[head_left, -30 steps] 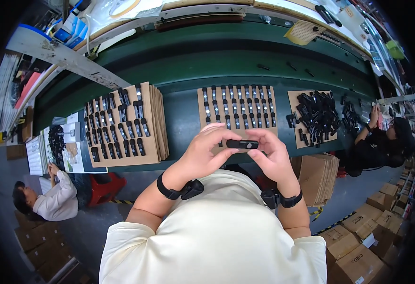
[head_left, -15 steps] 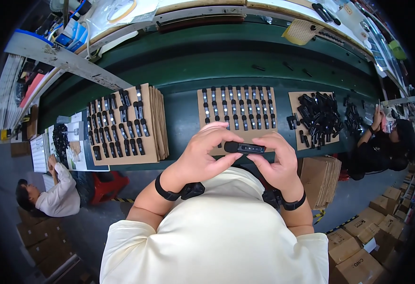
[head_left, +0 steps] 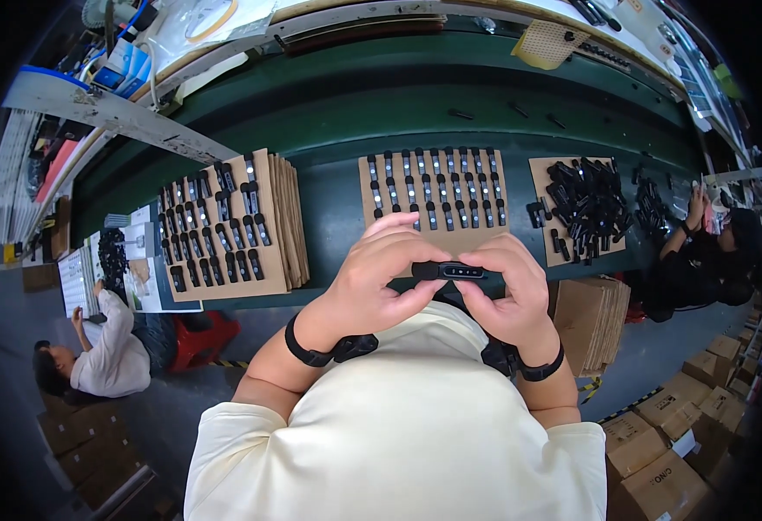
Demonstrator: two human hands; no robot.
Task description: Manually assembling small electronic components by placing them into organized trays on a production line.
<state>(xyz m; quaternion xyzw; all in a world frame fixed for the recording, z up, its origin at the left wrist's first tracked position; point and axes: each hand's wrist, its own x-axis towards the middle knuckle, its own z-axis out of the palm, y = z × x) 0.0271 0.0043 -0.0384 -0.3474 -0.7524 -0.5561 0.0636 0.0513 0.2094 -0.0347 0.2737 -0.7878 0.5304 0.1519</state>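
Level in front of my chest is a small black clip-on wireless microphone (head_left: 461, 271) with a foam cap on its left end. My left hand (head_left: 372, 282) pinches the capped end between thumb and index finger. At the other end, the thumb and fingertips of my right hand (head_left: 513, 282) grip the body. A row of tiny dots shows on its upward face. Just beyond my hands, a cardboard sheet (head_left: 476, 238) carries rows of similar microphones, partly hidden by my left hand.
A cardboard stack (head_left: 272, 271) with more rows lies to the left. On the right, a heaped pile of microphones (head_left: 589, 204) covers another sheet, with more loose beside it. People sit at both sides: one in white (head_left: 116, 347), one in black (head_left: 689, 269). Cartons (head_left: 659, 486) stand lower right.
The microphone has turned slightly between my fingers, so its dotted face shows differently. My hands stay in nearly the same place. The person at left has moved their arms apart.
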